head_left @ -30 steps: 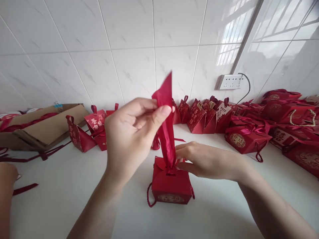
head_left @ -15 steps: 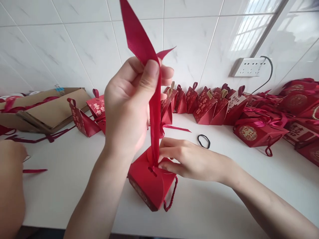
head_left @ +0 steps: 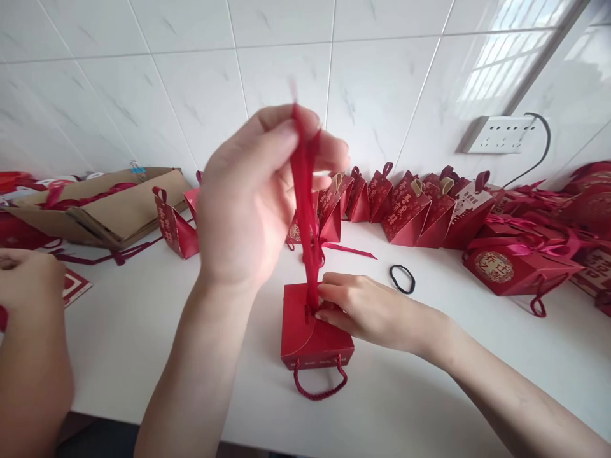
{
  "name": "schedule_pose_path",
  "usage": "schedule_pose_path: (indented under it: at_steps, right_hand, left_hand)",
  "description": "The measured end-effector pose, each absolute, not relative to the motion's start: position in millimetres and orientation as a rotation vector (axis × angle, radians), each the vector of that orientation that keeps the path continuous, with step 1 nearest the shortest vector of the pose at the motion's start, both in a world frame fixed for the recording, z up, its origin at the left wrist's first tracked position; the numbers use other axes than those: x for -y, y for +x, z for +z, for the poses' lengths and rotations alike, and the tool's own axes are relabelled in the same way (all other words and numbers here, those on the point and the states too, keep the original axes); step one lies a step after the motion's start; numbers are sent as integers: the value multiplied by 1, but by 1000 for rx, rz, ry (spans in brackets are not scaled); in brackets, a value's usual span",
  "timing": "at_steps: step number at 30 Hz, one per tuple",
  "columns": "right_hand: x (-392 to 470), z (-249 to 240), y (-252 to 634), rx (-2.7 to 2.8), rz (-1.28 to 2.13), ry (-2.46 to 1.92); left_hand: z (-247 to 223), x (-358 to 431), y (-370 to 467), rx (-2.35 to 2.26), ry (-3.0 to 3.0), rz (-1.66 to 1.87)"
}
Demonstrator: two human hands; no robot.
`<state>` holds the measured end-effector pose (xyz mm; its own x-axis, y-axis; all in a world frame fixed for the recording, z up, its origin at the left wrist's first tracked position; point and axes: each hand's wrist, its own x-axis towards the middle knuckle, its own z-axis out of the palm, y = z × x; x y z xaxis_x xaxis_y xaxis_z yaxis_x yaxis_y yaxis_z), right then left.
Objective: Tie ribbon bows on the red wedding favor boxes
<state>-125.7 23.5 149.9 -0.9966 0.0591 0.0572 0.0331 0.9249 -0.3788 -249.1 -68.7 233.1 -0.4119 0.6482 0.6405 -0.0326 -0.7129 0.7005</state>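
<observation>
Raised above the table, my left hand (head_left: 252, 184) pinches a red ribbon (head_left: 304, 191) between thumb and fingers. The ribbon runs down, nearly upright and blurred near its top, to the lid of a small red gift box (head_left: 298, 337). My right hand (head_left: 363, 310) rests at the top of this box, its fingertips closed at the foot of the ribbon; exactly what they grip is partly hidden. A twisted dark red cord handle (head_left: 321, 395) hangs from the box's near side and lies towards me.
A black elastic band (head_left: 402, 278) lies right of the box. Small red boxes (head_left: 405, 207) line the wall, with beribboned boxes (head_left: 520, 254) piled at right. Cardboard pieces (head_left: 133, 213) and another person's hand (head_left: 28, 280) are at left. A power strip (head_left: 499, 135) hangs on the wall.
The red box has turned, so its cord handle now faces me instead of right. The ribbon's wide loose ends have dropped from above my left hand. The other person's hand now shows beside a red card.
</observation>
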Motion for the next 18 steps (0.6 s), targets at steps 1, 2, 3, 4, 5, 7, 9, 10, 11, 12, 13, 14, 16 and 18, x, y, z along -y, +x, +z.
schedule_pose_path:
  at_steps: [1,2,3,4,5,7,9,10,11,12,13,14,16,18]
  right_hand:
    - [-24,149,-126,3016,603,-75]
    - [-24,148,-127,3014,609,-74]
    - [-24,148,-127,3013,612,-71]
    - [-24,148,-128,3013,616,-63]
    - [-24,149,-129,3013,623,-53]
    - [-23,150,-130,3010,637,-34]
    - [-22,151,-131,3005,650,-32]
    - [-22,152,-132,3002,655,-31]
    - [-21,152,-132,2998,660,-32]
    - [-21,152,-133,2992,666,-31]
    - [-21,151,-133,2987,670,-20]
    - [-22,150,-133,2982,665,-3]
    - [-24,147,-134,2969,637,26]
    - [-26,144,-135,2959,608,11]
  left_hand:
    - [234,71,-251,-819,1366,2210]
    - [235,74,-253,-784,1372,2266]
    - [236,76,-255,-778,1401,2298]
    - [236,77,-259,-813,1444,2309]
    - [237,78,-262,-884,1512,2299]
    - [235,79,-268,-1152,1671,2203]
    - [229,81,-271,-1557,1780,2025]
    - [224,83,-270,-1783,1818,1904]
    - [217,86,-269,-2007,1844,1750]
    - [208,89,-267,-2205,1857,1582]
    - [198,92,-264,-2351,1881,1428]
    - [187,96,-262,-2441,1918,1273]
    - [166,103,-258,-2457,1984,969]
    - [149,109,-256,-2410,2014,756]
